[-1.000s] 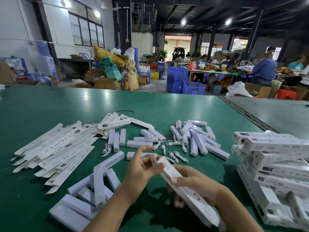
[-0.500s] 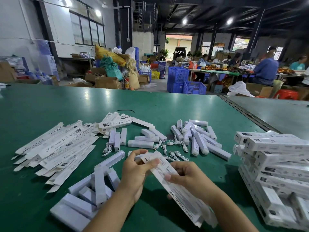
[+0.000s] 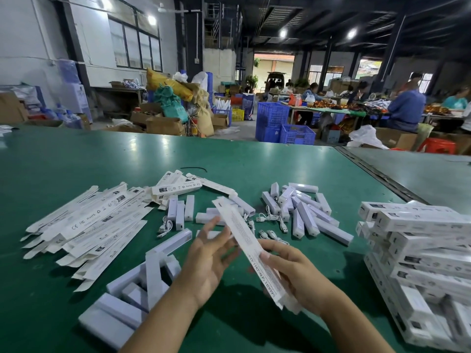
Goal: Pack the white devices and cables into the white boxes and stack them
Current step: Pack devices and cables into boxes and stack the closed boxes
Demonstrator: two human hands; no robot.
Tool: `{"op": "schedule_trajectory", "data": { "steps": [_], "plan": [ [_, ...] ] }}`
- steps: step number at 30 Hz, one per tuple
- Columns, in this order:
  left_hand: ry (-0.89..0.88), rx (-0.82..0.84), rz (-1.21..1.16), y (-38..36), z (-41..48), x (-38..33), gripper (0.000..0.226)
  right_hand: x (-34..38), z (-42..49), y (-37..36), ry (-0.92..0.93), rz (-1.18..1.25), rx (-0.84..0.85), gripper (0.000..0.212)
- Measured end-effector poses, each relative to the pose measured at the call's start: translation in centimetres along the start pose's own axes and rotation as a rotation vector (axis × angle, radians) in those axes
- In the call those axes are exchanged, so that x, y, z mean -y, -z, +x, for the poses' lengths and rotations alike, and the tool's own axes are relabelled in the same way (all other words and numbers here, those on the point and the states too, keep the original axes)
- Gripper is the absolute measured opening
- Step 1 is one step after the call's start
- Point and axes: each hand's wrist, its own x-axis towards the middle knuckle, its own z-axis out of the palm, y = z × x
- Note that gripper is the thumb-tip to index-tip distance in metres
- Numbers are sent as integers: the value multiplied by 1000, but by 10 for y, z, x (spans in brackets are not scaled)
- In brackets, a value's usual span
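green table (image 3: 229, 161): spread wide under everything, glossy, lamp glare on the far half.
packed boxes (image 3: 420, 263): heaped in a rough stack at the right edge, closed, lying crosswise over one another.
flat boxes (image 3: 84, 225): fanned out on the left, unfolded, printed sides up, overlapping.
near devices (image 3: 142, 281): piled loosely at the near left, long white bars, some leaning on others.
far devices (image 3: 303, 215): scattered right of centre, beyond the hands, mostly lying flat.
left hand (image 3: 209, 261): came in from the bottom centre, back toward the camera, fingers nearly straight and spread, tips against the left side of the box, gripping nothing.
right hand (image 3: 295, 276): came in from the lower right, thumb pressed on the printed top face, fingers curled beneath, gripping the box's near half.
held box (image 3: 244, 240): raised off the table between both hands, slanted from far left to near right, far flap end jutting past the left fingertips; whether anything lay inside could not be told.
cables (image 3: 272, 217): lay coiled on the table between the two device groups, just beyond the box.
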Motion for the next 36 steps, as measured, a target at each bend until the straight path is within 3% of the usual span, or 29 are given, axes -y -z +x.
{"op": "schedule_trajectory", "data": {
  "steps": [4, 14, 17, 20, 22, 25, 30, 33, 36],
  "plan": [
    [21, 89, 110, -7, -4, 10, 62, -4, 2, -7, 7, 103, 16, 38],
    [-123, -277, 146, 5, 6, 10, 34, -4, 0, -11, -14, -3, 76, 39],
    [-200, -327, 305, 5, 5, 12, 54, -6, 2, -12, -2, -20, 42, 43],
    [-310, -241, 558, 4, 0, 13, 74, -8, 6, -13, 84, -30, -149, 49],
    [-347, -84, 761, 1, -4, 19, 70, -7, 9, -13, 166, 9, -287, 51],
    [-333, 111, 942, 1, -7, 29, 65, -6, 8, -10, 221, -21, -354, 43],
    [-351, 93, 889, -1, -9, 24, 62, -10, 9, 0, 228, -29, -207, 27],
    [-372, 74, 843, 0, -8, 20, 63, -8, 7, 0, 299, -228, -144, 42],
    [-379, 77, 854, -1, -9, 19, 53, -11, 7, -2, 359, -391, -135, 39]
  ]
}}
